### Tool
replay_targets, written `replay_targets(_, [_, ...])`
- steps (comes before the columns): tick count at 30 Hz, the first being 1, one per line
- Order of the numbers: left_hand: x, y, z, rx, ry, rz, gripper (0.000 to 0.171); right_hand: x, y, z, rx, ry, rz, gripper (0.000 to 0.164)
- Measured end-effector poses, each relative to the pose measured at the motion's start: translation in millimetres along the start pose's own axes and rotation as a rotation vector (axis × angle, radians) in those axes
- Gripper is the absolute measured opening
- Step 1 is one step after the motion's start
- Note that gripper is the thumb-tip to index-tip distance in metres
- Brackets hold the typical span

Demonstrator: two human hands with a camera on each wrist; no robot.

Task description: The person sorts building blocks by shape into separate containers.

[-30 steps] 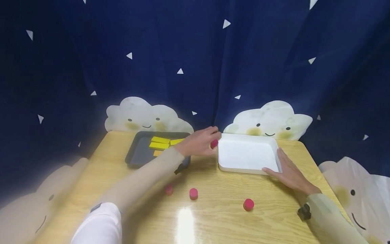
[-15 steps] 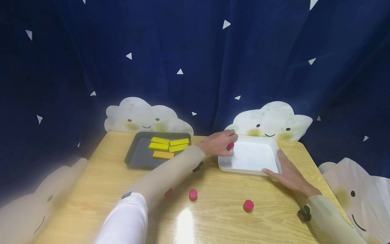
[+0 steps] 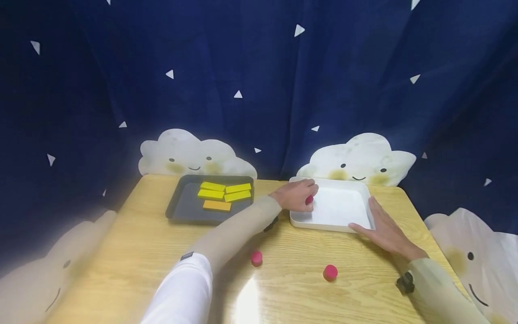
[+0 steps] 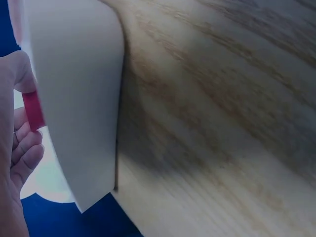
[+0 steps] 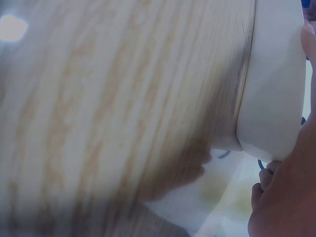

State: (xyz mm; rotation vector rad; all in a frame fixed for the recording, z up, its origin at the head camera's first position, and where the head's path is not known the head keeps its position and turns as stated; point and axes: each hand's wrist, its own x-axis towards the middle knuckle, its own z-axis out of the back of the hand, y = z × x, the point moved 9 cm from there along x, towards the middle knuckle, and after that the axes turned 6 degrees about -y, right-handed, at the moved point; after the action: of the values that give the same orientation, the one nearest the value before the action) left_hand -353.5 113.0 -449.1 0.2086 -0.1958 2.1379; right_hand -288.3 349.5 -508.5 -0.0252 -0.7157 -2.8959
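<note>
My left hand (image 3: 296, 195) pinches a small red cylinder (image 3: 309, 200) at the left part of the shallow white tray (image 3: 344, 228). In the left wrist view, the cylinder (image 4: 33, 109) shows between thumb and fingers beside the tray's wall (image 4: 81, 103). Whether it touches the tray floor I cannot tell. My right hand (image 3: 384, 229) rests against the tray's right front corner, thumb at the front rim and straight fingers along the right side. The right wrist view catches part of that hand (image 5: 284, 192) beside the pale wall (image 5: 276, 84).
A dark grey tray (image 3: 175, 208) stands at the back left, holding several yellow blocks (image 3: 211, 195) and one orange block (image 3: 216, 205). Two more red cylinders, one left (image 3: 256, 258) and one right (image 3: 330, 272), stand on the wooden table (image 3: 291, 297). Behind hangs a dark blue curtain (image 3: 259, 58).
My left hand has carried the red cylinder rightward from between the trays to the white tray. The forearm now covers where another red cylinder was visible. My right hand has stayed put.
</note>
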Motion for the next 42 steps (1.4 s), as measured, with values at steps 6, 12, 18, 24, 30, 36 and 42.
replay_targets(6, [3.0, 4.1, -12.9, -0.038, 0.063, 0.045, 0.020, 0.1, 0.6, 0.6, -0.003, -0.002, -0.005, 0.125])
replay_targets(12, [3.0, 7.2, -17.5, -0.040, 0.096, 0.093, 0.023, 1.3, -1.0, -0.3, -0.002, -0.002, -0.004, 0.125])
replay_targets(18, [2.4, 8.6, -17.3, -0.043, 0.102, 0.121, 0.024, 1.9, -1.8, -1.3, -0.002, 0.001, 0.001, 0.127])
replay_targets(24, [2.0, 6.3, -13.7, -0.017, 0.092, 0.117, 0.037, 0.9, -2.4, -2.5, -0.006, 0.006, -0.011, 0.128])
replay_targets(30, [1.3, -2.7, -0.3, 0.035, 0.049, 0.065, 0.042, 0.5, -1.6, 0.1, 0.000, -0.003, -0.014, 0.128])
replay_targets(36, [-10.8, -9.9, 21.9, 0.034, -0.009, 0.048, 0.037, 1.0, -2.6, -2.1, -0.001, -0.004, -0.019, 0.129])
replay_targets(42, [-30.9, -17.8, 39.4, 0.014, -0.083, 0.031, 0.034, 0.2, -2.4, -0.9, -0.004, -0.020, -0.009, 0.127])
